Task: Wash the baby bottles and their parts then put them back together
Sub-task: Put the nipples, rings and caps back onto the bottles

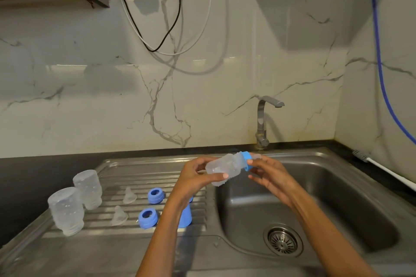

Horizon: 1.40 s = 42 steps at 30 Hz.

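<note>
My left hand (198,175) grips a clear baby bottle (225,167), held tilted above the edge of the sink basin (315,198). A blue collar ring (246,161) with a clear teat sits on its neck, and my right hand (267,173) pinches that ring. On the ribbed drainboard (126,220) stand two clear bottles upside down (66,211) (88,189). Beside them lie two clear teats (129,195) (119,216), two blue collar rings (155,195) (147,218) and a blue cap (185,216), partly hidden by my left forearm.
A steel tap (262,123) rises behind the basin, with the drain (282,239) at the basin's front. A bottle brush (382,170) lies on the dark counter at the right. Cables and a blue hose (380,69) hang on the marble wall.
</note>
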Each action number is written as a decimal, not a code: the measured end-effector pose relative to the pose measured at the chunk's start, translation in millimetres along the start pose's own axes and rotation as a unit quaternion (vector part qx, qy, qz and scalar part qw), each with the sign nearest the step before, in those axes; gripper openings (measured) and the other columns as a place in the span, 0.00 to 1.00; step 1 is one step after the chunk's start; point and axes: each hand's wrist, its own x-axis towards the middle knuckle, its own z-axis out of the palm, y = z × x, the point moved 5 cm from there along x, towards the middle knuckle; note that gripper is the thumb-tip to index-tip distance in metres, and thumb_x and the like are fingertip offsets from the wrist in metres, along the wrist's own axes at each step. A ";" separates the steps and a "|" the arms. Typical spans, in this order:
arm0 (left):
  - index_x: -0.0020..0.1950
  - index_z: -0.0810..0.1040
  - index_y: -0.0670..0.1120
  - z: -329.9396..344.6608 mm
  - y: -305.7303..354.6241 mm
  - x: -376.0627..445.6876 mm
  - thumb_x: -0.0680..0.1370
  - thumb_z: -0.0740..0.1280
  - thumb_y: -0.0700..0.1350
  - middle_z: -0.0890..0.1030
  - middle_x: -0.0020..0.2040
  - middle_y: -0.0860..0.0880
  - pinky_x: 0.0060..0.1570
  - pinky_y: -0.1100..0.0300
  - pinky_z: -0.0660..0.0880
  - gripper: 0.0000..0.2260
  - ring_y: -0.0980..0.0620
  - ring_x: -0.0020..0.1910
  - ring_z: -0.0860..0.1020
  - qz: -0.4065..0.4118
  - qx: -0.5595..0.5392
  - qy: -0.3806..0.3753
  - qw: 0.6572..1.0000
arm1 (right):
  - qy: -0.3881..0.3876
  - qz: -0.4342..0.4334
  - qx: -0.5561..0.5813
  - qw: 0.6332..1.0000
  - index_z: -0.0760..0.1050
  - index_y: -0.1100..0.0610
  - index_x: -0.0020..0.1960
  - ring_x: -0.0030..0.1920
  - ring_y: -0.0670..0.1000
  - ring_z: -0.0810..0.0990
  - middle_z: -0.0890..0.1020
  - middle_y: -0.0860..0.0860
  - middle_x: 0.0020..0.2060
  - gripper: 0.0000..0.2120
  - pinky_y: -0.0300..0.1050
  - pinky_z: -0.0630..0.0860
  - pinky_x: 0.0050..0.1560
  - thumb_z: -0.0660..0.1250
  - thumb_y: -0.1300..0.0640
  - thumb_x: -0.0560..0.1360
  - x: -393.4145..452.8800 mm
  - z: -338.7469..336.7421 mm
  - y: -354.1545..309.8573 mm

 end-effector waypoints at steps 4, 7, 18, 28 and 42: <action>0.57 0.82 0.47 8.9 -3.2 0.0 0.64 0.80 0.43 0.85 0.48 0.52 0.48 0.61 0.79 0.21 0.54 0.48 0.82 0.036 0.072 -0.028 0.996 | -0.023 -0.013 -0.031 0.999 0.85 0.50 0.50 0.44 0.44 0.83 0.85 0.49 0.46 0.17 0.38 0.79 0.43 0.76 0.51 0.61 -1.6 5.2 -3.1; 0.53 0.84 0.47 12.7 -5.4 1.5 0.65 0.79 0.46 0.85 0.43 0.52 0.45 0.58 0.79 0.18 0.53 0.45 0.82 0.061 0.110 -0.022 0.992 | -0.025 -0.020 -0.060 0.998 0.85 0.51 0.48 0.43 0.45 0.81 0.85 0.49 0.45 0.16 0.37 0.78 0.43 0.76 0.48 0.61 -1.3 7.2 -5.7; 0.43 0.82 0.50 34.6 -8.9 -2.0 0.69 0.77 0.50 0.78 0.29 0.60 0.30 0.75 0.67 0.08 0.65 0.32 0.76 0.038 0.075 -0.034 0.996 | 0.087 -0.069 -0.141 0.984 0.81 0.58 0.47 0.38 0.45 0.81 0.85 0.51 0.39 0.26 0.33 0.78 0.38 0.73 0.38 0.61 -3.7 20.7 -4.8; 0.53 0.83 0.48 35.8 -13.2 -3.2 0.71 0.75 0.49 0.85 0.45 0.49 0.47 0.62 0.78 0.12 0.53 0.47 0.83 0.000 -0.017 -0.056 0.998 | -0.132 -0.042 0.057 0.989 0.72 0.59 0.67 0.63 0.52 0.78 0.79 0.51 0.64 0.21 0.49 0.76 0.63 0.65 0.60 0.74 -1.8 28.9 -7.4; 0.52 0.83 0.49 45.4 -18.1 -1.0 0.69 0.76 0.50 0.84 0.42 0.52 0.43 0.65 0.77 0.13 0.56 0.44 0.82 0.037 0.027 -0.031 0.998 | -0.001 -0.088 0.003 0.996 0.67 0.47 0.70 0.61 0.43 0.75 0.75 0.42 0.64 0.28 0.37 0.78 0.55 0.70 0.56 0.71 -3.8 38.7 1.4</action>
